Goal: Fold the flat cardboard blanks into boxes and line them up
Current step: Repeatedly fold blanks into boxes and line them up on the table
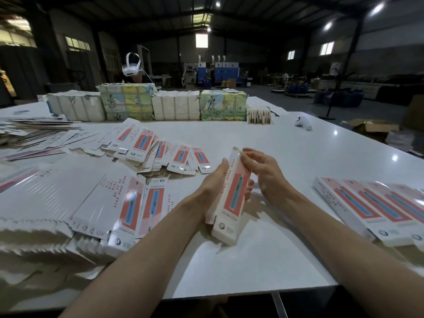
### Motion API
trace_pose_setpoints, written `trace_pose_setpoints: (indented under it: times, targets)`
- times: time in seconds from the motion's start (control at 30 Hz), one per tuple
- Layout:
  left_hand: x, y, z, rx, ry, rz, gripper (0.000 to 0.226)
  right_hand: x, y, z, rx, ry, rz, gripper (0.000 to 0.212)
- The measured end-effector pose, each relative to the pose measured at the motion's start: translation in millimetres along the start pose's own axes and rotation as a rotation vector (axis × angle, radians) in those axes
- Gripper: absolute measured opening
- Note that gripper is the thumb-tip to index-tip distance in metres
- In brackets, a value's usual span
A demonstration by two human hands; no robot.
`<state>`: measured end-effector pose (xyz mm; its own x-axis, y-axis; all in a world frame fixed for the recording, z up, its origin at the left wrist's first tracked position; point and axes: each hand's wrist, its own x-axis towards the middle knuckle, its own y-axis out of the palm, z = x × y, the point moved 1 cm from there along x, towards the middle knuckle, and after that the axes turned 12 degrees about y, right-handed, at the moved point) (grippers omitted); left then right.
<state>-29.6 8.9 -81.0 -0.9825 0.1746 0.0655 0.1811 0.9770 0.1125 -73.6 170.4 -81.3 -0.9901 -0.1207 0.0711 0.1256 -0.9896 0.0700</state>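
Note:
A long white box with a red and blue panel [232,198] is held above the white table [263,260], squared up into a tube. My left hand [214,180] grips its left side from below. My right hand [263,171] pinches the far top end, where a flap sticks up. At the right, several folded boxes [376,207] lie side by side in a row. Flat blanks lie in a thick stack [110,203] at the left and fanned out [160,152] further back.
Bundles of wrapped packs [128,104] stand in a row at the table's far side, with a person in a white headset [132,66] behind them. A white controller [302,122] lies far right. An open carton [371,127] sits on the floor beyond the right edge.

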Motion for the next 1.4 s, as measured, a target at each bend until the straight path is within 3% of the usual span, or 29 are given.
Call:
trace_pose_setpoints:
  times: [0.13,0.27,0.57,0.63,0.77,0.93,1.1,1.23,1.4]
  targets:
    - [-6.0,9.6,-3.5,-0.127,-0.068,0.047,0.05,0.2,0.7,1.2,0.253,0.064,0.146,0.042]
    - [-6.4,10.3,-2.5,-0.295,-0.124,-0.023,0.049,0.4,2.0,-3.3,0.221,0.033,0.102,0.04]
    - [0.3,-2.6,-0.1,-0.381,-0.126,-0.105,0.05,0.8,5.4,-12.4,0.044,0.17,0.118,0.089]
    - [3.6,-2.3,1.8,-0.379,-0.086,-0.12,0.048,0.7,7.9,-13.7,0.031,0.198,0.126,0.085]
    - [6.3,-1.9,6.9,-0.373,-0.047,-0.12,0.049,-1.8,10.1,-14.2,-0.028,0.049,0.133,0.065]
    - [4.1,0.0,10.1,-0.164,0.076,-0.153,0.048,-5.5,4.0,-11.0,-0.035,-0.011,0.092,0.055]
    - [7.3,-3.1,13.6,0.145,0.417,-0.237,0.038,-9.8,2.0,-6.2,-0.081,-0.04,0.076,0.056]
    - [-0.8,3.2,10.7,0.047,0.413,-0.082,0.03,-10.5,-0.5,-2.0,-0.141,-0.084,0.055,0.056]
    - [0.7,5.6,8.0,0.257,0.452,0.053,0.099,-13.7,-2.3,2.7,-0.143,-0.129,0.063,0.056]
